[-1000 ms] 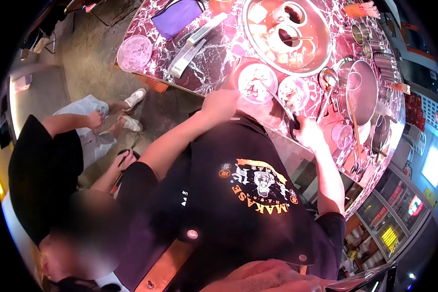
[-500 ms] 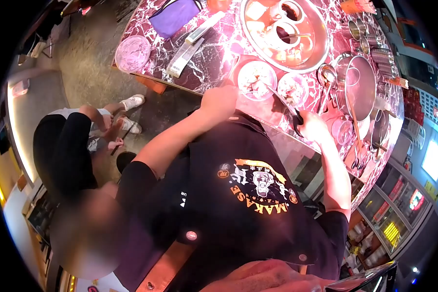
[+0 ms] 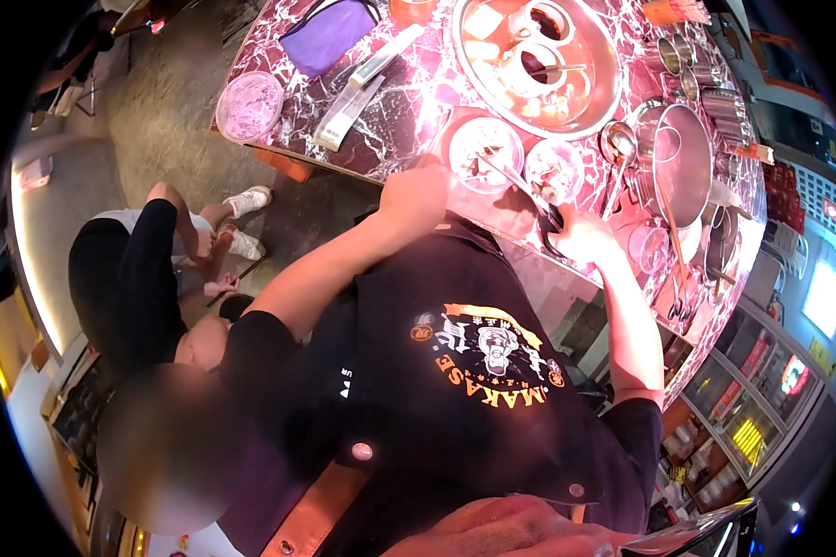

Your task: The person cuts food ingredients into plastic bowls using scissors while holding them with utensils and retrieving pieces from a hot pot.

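Observation:
My right hand (image 3: 581, 234) grips scissors (image 3: 528, 193) by their black handles. The blades reach up and to the left, into a round white bowl (image 3: 457, 153) of pale food pieces (image 3: 481, 147). Beside that bowl on the left, my left hand (image 3: 416, 199) is closed at the table edge. Its fingertips are turned away from view, so whatever it holds cannot be made out. A second, smaller white bowl (image 3: 555, 170) with cut pieces stands to the right, close to the scissors.
Behind the bowls sits a large metal pan (image 3: 613, 102) with broth and two round containers. Ladles (image 3: 620, 144), a steel pot (image 3: 706, 172) and metal cups (image 3: 661, 58) crowd the right. A purple pouch (image 3: 330, 39) and clear tub (image 3: 251, 107) lie left. A person (image 3: 125, 278) sits nearby.
My right hand has shifted slightly left, and the scissor blades reach further across the larger bowl. My left hand stays almost in place. The seated person's arms have moved a little.

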Motion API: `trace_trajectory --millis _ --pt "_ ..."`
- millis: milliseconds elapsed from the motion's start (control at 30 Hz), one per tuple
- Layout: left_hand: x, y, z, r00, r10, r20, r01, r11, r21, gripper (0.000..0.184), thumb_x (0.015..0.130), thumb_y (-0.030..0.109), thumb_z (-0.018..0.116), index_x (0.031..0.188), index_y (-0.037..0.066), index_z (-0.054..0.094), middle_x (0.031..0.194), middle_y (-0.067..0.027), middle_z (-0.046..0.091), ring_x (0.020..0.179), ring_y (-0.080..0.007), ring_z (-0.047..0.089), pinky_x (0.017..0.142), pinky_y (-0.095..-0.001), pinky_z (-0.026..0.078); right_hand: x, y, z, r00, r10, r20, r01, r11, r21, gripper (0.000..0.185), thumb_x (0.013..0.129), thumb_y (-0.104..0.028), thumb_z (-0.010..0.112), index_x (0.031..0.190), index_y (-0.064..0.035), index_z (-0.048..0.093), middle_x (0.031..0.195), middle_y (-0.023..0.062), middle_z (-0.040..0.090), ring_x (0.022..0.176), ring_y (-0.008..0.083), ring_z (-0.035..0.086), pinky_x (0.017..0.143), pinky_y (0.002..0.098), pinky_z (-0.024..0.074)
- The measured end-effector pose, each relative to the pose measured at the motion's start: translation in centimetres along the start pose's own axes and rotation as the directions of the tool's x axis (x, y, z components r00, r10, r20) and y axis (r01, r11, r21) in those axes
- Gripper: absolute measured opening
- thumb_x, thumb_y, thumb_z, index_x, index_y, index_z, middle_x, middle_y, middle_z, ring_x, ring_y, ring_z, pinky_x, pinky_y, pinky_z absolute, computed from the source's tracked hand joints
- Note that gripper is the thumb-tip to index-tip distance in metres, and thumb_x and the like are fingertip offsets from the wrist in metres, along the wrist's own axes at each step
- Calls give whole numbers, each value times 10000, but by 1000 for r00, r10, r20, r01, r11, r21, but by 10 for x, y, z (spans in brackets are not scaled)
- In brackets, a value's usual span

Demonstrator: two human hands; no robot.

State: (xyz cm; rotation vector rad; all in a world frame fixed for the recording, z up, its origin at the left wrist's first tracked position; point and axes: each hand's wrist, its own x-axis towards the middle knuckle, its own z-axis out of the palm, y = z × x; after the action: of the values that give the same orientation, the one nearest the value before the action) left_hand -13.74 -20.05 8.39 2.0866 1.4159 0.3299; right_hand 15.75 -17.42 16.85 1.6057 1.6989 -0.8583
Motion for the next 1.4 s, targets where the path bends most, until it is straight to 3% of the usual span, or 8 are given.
trace_trajectory --millis 500,633,833,933,1067,1233,1367,1400 --pt "-4 -16 15 999 -42 2 42 999 31 125 845 114 571 878 60 679 896 -141 681 791 -338 699 656 -443 553 -5 18 24 991 -33 -131 35 999 13 265 804 -205 616 968 -1 661 964 258 685 967 413 666 836 501 518" --pt "-4 -18 14 995 -67 73 62 996 63 230 871 123 537 1057 131 672 847 -108 658 783 -341 676 656 -466 528 -8 21 28 993 -20 -119 27 998 57 361 797 -321 646 977 -9 661 967 259 688 972 412 668 843 489 522" --pt "-2 -8 7 1000 10 -4 -10 999 31 123 853 137 569 909 70 655 857 -123 678 820 -336 692 651 -454 540 10 14 6 996 -19 83 10 995 100 639 780 -597 680 1039 -13 674 975 262 693 956 409 674 826 466 516" --pt "-3 -8 5 999 36 -13 -35 999 36 114 862 146 574 918 82 650 850 -115 673 825 -333 691 655 -456 536 26 10 4 991 -111 80 95 978 184 526 806 -497 708 1015 -15 667 895 253 680 874 400 671 770 468 505" --pt "-3 -12 2 997 -82 -13 81 994 -75 138 875 170 595 940 70 663 873 -132 688 850 -359 683 703 -476 532 32 29 6 987 -154 -35 158 979 131 333 797 -312 672 959 -21 675 852 257 665 835 404 670 722 493 492" --pt "-5 -39 13 954 -300 2 263 833 -487 246 899 189 590 1050 33 706 962 -176 717 908 -377 680 774 -446 531 -29 29 -12 979 11 -205 7 996 91 391 805 -366 668 1032 -47 651 889 238 686 890 411 678 759 504 496" --pt "4 -72 52 954 -278 116 255 538 -804 176 970 94 574 1050 -18 683 723 20 582 649 -53 505 596 -231 418 -32 36 13 966 87 -244 -109 991 -78 554 759 -440 689 1101 -19 574 939 247 702 942 395 695 838 486 539" --pt "6 -70 53 945 -292 149 281 488 -827 167 970 94 574 1045 -8 682 712 25 570 625 -49 486 570 -226 396 -33 28 16 966 49 -254 -76 992 -97 562 762 -423 682 1130 -17 555 965 268 689 961 392 692 839 488 541"
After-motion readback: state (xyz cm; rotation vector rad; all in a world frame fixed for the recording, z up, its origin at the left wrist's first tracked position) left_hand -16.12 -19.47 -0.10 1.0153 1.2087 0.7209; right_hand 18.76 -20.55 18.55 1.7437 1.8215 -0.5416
